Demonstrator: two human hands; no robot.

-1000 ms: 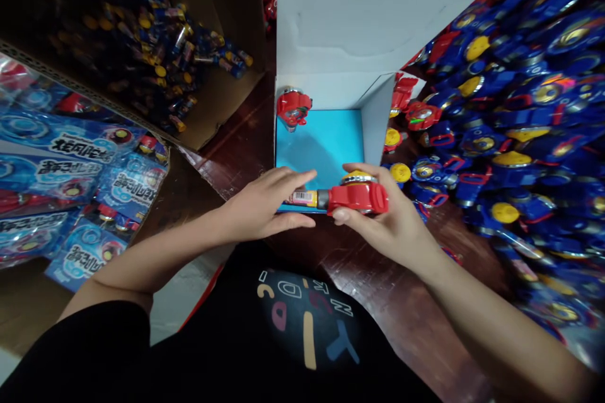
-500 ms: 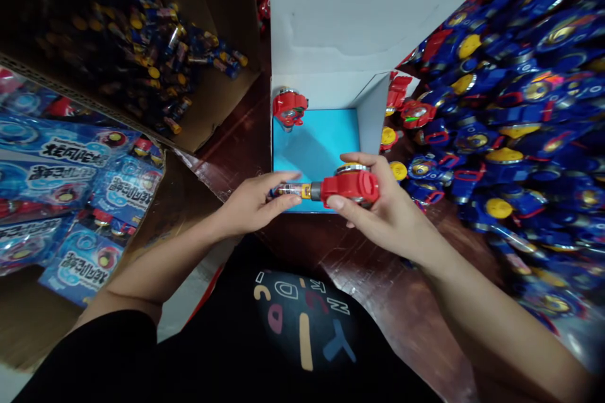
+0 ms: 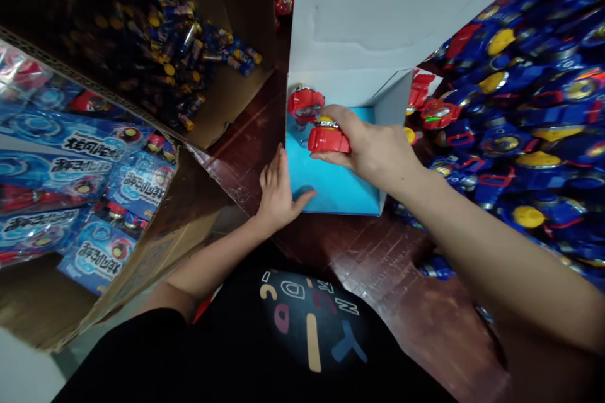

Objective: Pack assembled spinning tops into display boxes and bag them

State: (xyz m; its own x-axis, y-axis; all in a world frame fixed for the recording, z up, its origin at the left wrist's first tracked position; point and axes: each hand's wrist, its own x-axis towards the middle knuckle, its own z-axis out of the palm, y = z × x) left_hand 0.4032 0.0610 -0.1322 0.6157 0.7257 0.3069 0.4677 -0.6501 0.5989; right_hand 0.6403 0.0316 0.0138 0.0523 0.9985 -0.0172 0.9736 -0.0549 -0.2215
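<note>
My right hand (image 3: 373, 145) is closed around a red toy (image 3: 328, 140) with a silver and yellow disc on its top, held over the blue floor of a white box (image 3: 344, 192). Just behind it, a second red toy (image 3: 305, 102) stands in the back left corner of the box. My left hand (image 3: 278, 195) rests at the box's left front edge with its fingers apart and nothing in them. The underside of the held toy is hidden from above.
To the left, a cardboard carton (image 3: 246, 101) holds many small tubes (image 3: 191, 38) with yellow caps. Blue printed packages (image 3: 101, 252) lie in another carton nearer me. Blue toys (image 3: 539, 164) are heaped on the right. The box's raised white flap (image 3: 378, 6) stands at the back.
My right hand has carried the red toy forward and left into the box. My left hand has let go of the tube end and moved to the box's edge.
</note>
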